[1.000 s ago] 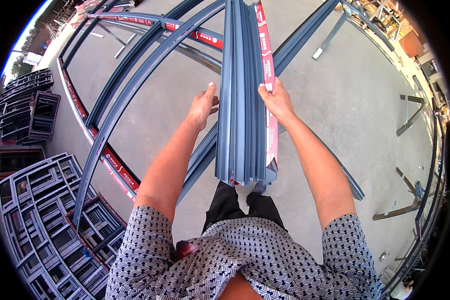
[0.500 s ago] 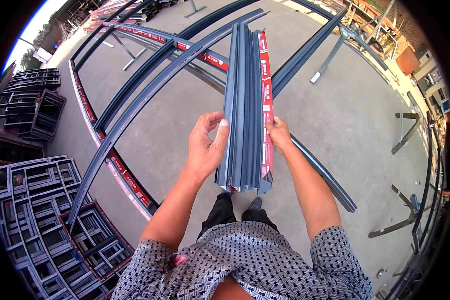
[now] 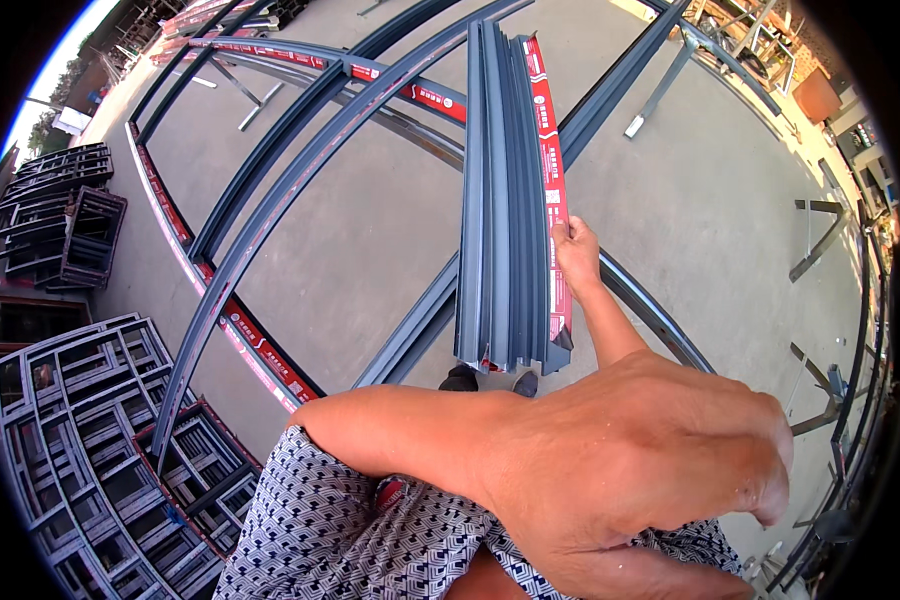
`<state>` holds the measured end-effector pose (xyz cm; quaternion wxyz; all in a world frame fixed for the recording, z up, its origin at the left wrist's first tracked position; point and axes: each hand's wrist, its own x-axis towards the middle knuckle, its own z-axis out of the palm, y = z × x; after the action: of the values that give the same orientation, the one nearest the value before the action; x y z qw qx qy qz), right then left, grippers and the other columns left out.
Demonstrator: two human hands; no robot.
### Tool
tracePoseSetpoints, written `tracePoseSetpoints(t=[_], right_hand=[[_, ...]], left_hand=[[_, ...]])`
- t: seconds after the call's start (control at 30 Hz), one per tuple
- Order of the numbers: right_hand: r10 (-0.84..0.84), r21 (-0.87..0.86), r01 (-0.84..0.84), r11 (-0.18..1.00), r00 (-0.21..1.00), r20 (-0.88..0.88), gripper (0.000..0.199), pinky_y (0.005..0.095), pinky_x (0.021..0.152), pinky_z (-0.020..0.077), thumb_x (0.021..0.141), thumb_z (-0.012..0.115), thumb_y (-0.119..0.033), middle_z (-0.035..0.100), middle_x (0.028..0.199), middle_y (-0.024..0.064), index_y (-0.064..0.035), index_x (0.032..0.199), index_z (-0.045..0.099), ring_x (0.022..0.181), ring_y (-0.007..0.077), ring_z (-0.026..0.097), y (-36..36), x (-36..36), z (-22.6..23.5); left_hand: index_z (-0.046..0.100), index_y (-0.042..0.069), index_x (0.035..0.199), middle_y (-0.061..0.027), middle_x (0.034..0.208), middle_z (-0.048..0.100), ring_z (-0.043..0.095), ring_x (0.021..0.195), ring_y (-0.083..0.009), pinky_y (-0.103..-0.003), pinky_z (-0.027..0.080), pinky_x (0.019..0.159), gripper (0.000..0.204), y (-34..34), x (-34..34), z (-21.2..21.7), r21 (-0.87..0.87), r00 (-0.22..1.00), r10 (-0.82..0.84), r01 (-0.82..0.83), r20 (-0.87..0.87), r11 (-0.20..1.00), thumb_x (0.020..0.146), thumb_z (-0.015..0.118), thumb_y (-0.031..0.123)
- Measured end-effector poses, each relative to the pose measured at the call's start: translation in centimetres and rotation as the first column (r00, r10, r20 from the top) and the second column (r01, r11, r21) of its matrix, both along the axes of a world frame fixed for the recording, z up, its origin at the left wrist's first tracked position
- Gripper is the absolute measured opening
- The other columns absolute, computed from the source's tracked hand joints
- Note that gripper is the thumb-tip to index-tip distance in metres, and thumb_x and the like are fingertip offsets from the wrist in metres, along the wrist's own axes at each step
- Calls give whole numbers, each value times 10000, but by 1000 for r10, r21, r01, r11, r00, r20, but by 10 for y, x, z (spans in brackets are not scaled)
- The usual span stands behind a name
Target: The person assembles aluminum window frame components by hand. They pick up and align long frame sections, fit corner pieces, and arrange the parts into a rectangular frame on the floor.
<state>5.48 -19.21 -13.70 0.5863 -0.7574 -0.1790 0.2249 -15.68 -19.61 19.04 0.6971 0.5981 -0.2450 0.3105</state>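
Note:
In front of me, a bundle of long dark grey metal profiles [image 3: 505, 200] points away, its near end just above my shoes. A red printed protective strip [image 3: 548, 150] runs along its right side. My right hand [image 3: 577, 250] is closed round that right edge, with the fingers partly hidden. My left hand [image 3: 660, 470] is raised close to the camera and reaches across to the right, above my right forearm. It has let the bundle go; its fingers are bent and apart from the thumb, and no object shows in it.
Long dark profiles [image 3: 270, 150] cross at the left, above a frame with red-printed film [image 3: 260, 345]. Another profile [image 3: 410, 325] passes diagonally beneath the bundle. Stacked window-like metal frames [image 3: 80, 420] stand at lower left. Metal stands [image 3: 660, 85] and brackets [image 3: 815, 240] are on the right.
My left hand has left the bundle's left side and swung up and right, close to the camera. The bundle and my right hand have shifted slightly right in view.

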Motion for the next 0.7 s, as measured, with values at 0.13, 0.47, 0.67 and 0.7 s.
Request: tracePoseSetpoints(t=[0.13,0.47,0.67,0.7], right_hand=[[92,0,-93,996,980,-177,281,307,711,508,1064,684,-267,699,884,14,10,1098,723,763,86,599,-13,1,13],[193,22,-200,980,904,-380,384,350,786,576,1026,730,-359,733,995,87,15,1107,697,855,144,695,-24,1,45],[217,101,-192,976,850,-480,378,385,863,613,1037,710,-297,753,1088,143,48,1187,675,937,189,747,-24,-5,48],[233,135,-191,972,836,-496,374,387,867,615,1041,705,-287,754,1099,151,51,1197,673,947,194,751,-21,-5,51]], left_hand=[[701,-59,1119,-174,1071,746,745,927,-261,-412,521,983,305,2,3,-3,-57,997,-74,72,-19,996,1050,681,238],[704,-52,1145,-161,1098,763,754,937,-234,-390,610,897,327,77,-41,-97,-175,818,250,-387,-518,905,1141,566,244],[723,-34,1097,-156,1063,767,753,948,-212,-369,604,923,284,80,-73,-152,109,442,490,-650,-751,752,1128,594,217],[727,-29,1093,-143,1059,770,752,945,-201,-357,604,921,241,79,-76,-159,122,419,495,-657,-761,744,1115,623,188]])
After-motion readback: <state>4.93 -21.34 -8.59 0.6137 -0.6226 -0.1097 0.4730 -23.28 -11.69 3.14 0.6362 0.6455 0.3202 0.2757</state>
